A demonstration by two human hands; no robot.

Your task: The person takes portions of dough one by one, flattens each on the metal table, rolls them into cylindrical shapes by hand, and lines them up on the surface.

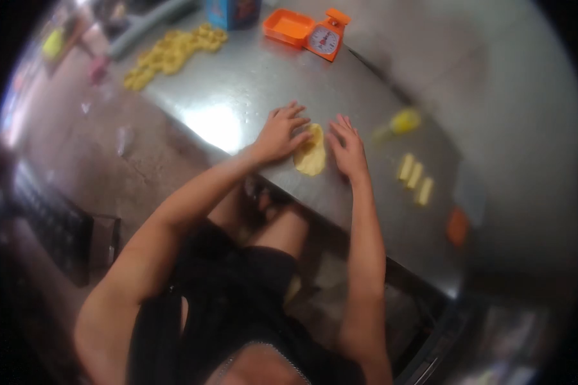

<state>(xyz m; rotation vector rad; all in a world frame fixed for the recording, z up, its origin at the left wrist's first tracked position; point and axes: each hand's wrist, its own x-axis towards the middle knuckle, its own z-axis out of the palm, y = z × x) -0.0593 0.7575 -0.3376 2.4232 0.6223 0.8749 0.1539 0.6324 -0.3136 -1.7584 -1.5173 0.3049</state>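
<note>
A flat, oval piece of yellow dough (309,151) lies on the metal table between my two hands. At its left edge is my left hand (281,133), fingers spread, the thumb side touching or just over the dough. My right hand (348,149) rests just right of the dough with its fingers stretched out and holds nothing. Several short dough sticks (415,173) lie side by side farther right. Many small yellow dough pieces (173,51) are spread at the far left of the table.
An orange scale (324,40) with an orange tray (289,27) stands at the back, beside a blue container (232,11). A yellow object (405,120) lies right of my hands. An orange-bladed tool (457,226) is near the right edge. The metal table's (302,80) near edge runs below my hands.
</note>
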